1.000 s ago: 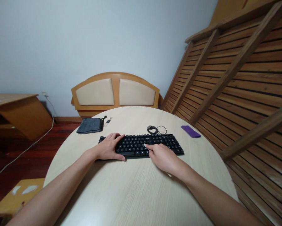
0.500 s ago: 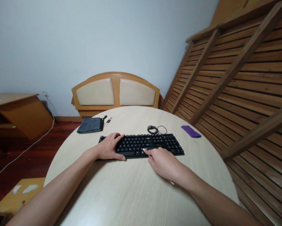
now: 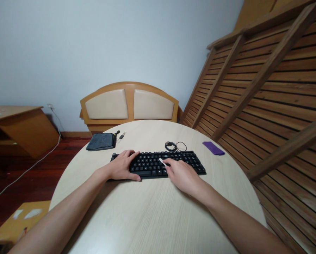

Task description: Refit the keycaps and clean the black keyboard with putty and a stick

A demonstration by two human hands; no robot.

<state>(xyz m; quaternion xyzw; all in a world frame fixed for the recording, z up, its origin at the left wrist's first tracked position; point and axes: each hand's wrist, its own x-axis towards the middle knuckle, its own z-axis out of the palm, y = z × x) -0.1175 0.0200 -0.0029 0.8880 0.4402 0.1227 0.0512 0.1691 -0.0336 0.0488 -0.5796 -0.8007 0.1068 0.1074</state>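
Observation:
A black keyboard (image 3: 149,164) lies flat on the round pale wooden table (image 3: 152,215). My left hand (image 3: 122,165) spans its left end, the thumb along the near edge and the fingers reaching to the far edge, gripping it. Over the keys right of the middle, my right hand (image 3: 181,174) is closed on a thin white stick with a rounded white tip, which looks like a cotton swab (image 3: 161,161). The swab's tip points left and is close to the keys; whether it touches them I cannot tell. My right hand covers part of the keyboard's near edge.
Behind the keyboard lies its coiled black cable (image 3: 171,145). A folded purple cloth (image 3: 213,148) is at the right, a dark grey zip pouch (image 3: 101,141) at the back left, with a small black-and-clear item (image 3: 122,136) beside it. A slatted wooden frame (image 3: 253,95) leans at the right.
My right hand has shifted slightly up and away from me, with the swab's tip now farther back over the keys. My left hand and the keyboard stay put.

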